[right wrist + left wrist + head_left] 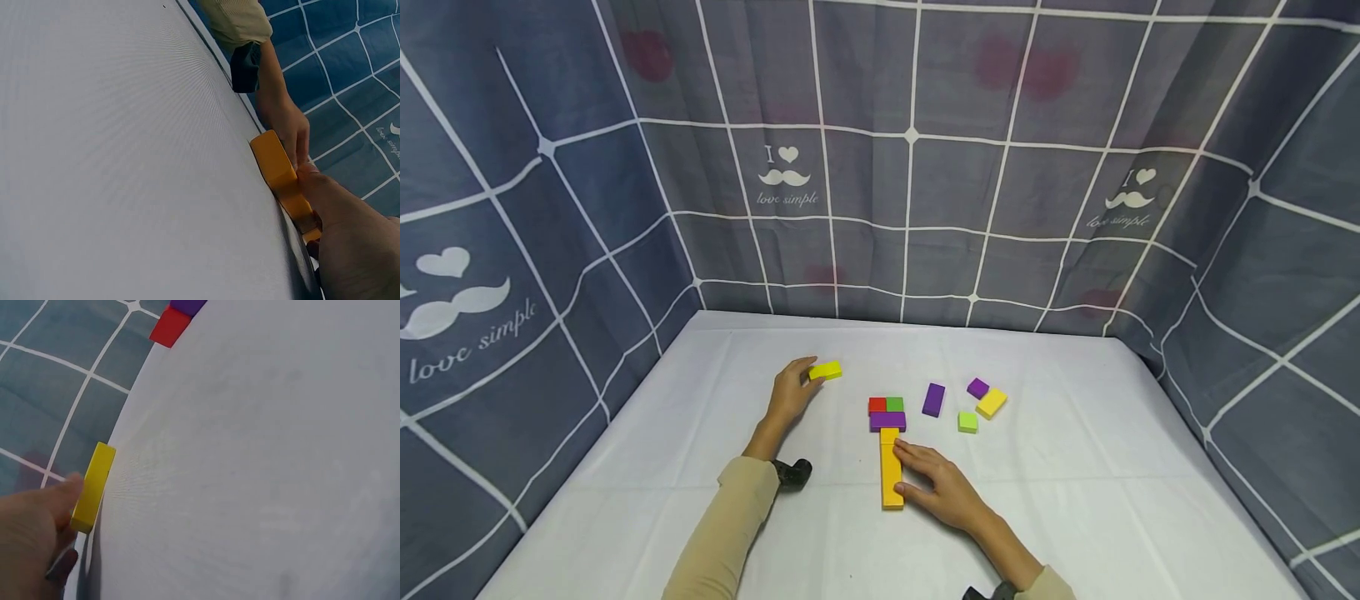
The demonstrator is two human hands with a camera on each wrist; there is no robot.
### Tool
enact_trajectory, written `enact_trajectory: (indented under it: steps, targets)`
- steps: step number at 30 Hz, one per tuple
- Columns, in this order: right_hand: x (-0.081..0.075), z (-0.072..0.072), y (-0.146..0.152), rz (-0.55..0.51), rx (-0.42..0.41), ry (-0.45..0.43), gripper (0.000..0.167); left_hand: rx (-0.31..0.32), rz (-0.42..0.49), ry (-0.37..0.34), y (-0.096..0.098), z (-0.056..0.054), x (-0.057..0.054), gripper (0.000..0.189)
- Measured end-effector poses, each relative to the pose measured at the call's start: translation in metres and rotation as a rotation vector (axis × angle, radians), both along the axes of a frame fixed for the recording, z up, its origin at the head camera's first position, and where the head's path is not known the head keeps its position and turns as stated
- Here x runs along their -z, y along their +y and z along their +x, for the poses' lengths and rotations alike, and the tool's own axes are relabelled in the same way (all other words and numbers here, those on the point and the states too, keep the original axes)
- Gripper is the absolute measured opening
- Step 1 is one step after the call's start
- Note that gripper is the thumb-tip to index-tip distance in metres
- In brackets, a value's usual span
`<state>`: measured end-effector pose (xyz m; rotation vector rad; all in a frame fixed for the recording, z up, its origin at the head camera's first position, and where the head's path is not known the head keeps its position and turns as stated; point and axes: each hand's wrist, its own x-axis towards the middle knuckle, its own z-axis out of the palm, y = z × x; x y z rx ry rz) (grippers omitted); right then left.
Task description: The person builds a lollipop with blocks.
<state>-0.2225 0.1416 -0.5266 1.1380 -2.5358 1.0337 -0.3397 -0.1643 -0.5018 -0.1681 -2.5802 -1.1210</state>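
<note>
With left hand (788, 396), pinching a bright yellow block (827, 371) toward the tabletop's (1075, 500) far left corner; with right hand (943, 487), well apart, touching the right side of the orange row (890, 471), with fingers fairly straight. Better to press softly, not pushing the orange row from the purple block (887, 422) at its far end, and to carry the yellow one level.

Grey-blue, white-gridded fabric curtains (865, 179) are walling in the white cloth-covered table (1090, 475) on three sides! White printed moustaches (462, 307) are sitting beneath white printed hearts (443, 262), faint red patches (647, 56) dotting the back.
</note>
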Motion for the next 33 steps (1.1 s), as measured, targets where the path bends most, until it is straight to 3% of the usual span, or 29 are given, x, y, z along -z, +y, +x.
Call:
enact_trajectory:
  steps: [4,8,16,22,29,33]
  targets:
    - [-0.001,0.0,0.0,0.003,-0.002,-0.001,0.057,-0.003,-0.051,-0.042,-0.001,0.001,0.001,0.045]
    - [0.0,0.0,0.0,0.009,0.0,-0.001,0.057,-0.018,-0.089,-0.028,0.001,0.002,0.002,0.041]
    - [0.0,0.0,-0.001,0.004,0.0,-0.003,0.057,-0.047,-0.052,0.054,0.007,0.008,0.005,0.039]
    - [-0.002,0.0,0.001,0.007,0.005,-0.014,0.057,-0.079,-0.011,0.045,0.017,0.018,0.005,0.041]
    - [-0.002,0.0,0.001,0.011,0.0,-0.003,0.056,-0.032,-0.018,0.012,0.021,0.021,0.003,0.048]
    - [-0.001,0.0,0.0,0.022,-0.004,-0.008,0.057,0.083,-0.051,-0.026,0.013,0.014,0.0,0.063]
